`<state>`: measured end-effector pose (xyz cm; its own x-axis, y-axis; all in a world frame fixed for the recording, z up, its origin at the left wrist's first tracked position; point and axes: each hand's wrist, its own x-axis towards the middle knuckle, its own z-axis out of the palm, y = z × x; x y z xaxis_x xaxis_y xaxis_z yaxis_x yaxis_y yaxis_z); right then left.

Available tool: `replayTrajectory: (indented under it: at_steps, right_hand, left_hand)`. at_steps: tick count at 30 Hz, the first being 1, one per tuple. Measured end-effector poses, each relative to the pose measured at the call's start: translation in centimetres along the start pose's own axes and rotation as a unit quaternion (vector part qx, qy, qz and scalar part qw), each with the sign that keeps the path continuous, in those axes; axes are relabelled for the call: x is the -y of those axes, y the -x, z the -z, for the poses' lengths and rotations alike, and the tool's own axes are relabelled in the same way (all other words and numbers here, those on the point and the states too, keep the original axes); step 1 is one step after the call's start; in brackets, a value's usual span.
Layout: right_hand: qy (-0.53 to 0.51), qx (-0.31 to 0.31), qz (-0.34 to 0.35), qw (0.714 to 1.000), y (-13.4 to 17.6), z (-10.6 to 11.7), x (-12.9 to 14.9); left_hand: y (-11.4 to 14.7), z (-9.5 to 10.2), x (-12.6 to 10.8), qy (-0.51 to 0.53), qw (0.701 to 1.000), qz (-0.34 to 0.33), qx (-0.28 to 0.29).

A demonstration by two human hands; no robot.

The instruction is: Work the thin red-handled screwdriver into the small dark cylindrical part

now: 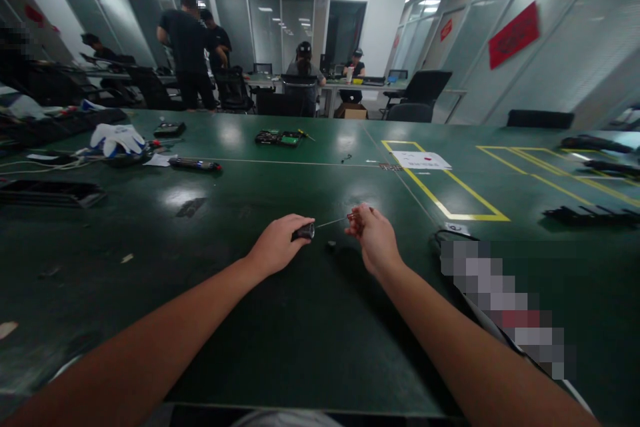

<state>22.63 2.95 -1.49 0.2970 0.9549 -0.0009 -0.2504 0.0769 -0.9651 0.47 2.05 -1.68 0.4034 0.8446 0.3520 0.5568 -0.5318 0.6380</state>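
My left hand (281,243) is closed round a short black tube (305,231) that looks like a small flashlight body. Its round, pale-rimmed end points right, towards the other hand. My right hand (373,237) has its fingertips pinched together on a small reddish piece (350,216), too small to make out. A thin pale line (331,222) shows between the two hands; whether it is a wire or a mark on the table cannot be told. On the green table just below that gap lies a small dark cap-like piece (331,246), touched by neither hand.
White and blue gloves (117,140) and a dark pen-shaped tool (195,165) lie at the left. A green-and-black case (279,138) stands further back. Yellow tape (480,217) and a white sheet (423,160) are at the right, above a blurred-out bag-like item (500,307). People work behind.
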Motion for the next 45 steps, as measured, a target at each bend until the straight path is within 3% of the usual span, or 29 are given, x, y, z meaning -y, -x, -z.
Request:
replayTrajectory:
  at_steps: [4,10,15,18,25,29,32,35,39,45]
  right_hand:
    - [0.005,-0.037,0.025,0.999,0.2,-0.2,-0.4]
    - [-0.028,-0.092,0.025,0.995,-0.6,0.0,-1.4]
    - [-0.126,-0.047,-0.026,0.991,-0.4,-0.4,-1.6]
    - [-0.125,-0.062,-0.023,0.990,-0.5,-0.3,-1.1]
    - [-0.090,-0.093,-0.005,0.992,-0.6,0.0,-0.2]
    - [-0.077,-0.097,0.014,0.992,-0.4,0.0,0.0]
    - [-0.078,-0.098,0.019,0.992,-0.5,0.1,0.1]
    - [-0.082,-0.093,0.026,0.992,-0.6,0.2,0.0]
    - [-0.081,-0.091,0.032,0.992,-0.7,0.3,0.0]
    - [-0.074,-0.071,0.030,0.994,-0.5,0.2,-0.1]
  left_hand:
    - [0.3,0.0,-0.2,-0.008,1.000,0.011,0.007]
    - [0.6,0.0,-1.4,-0.052,0.997,-0.026,0.057]
    - [1.0,-0.5,-3.4,-0.081,0.990,-0.044,0.107]
    - [0.9,-0.8,-4.5,-0.101,0.983,-0.058,0.138]
    - [-1.7,-2.6,-7.1,-0.220,0.959,-0.050,0.170]
    - [-3.7,-4.5,-7.1,-0.244,0.948,-0.045,0.198]
    - [-4.3,-4.9,-6.6,-0.218,0.949,-0.024,0.226]
    - [-3.9,-3.8,-6.3,-0.191,0.957,-0.004,0.220]
    - [-2.8,-0.8,-5.5,-0.104,0.977,0.049,0.178]
    - [-1.0,4.5,-0.7,0.086,0.975,0.181,0.096]
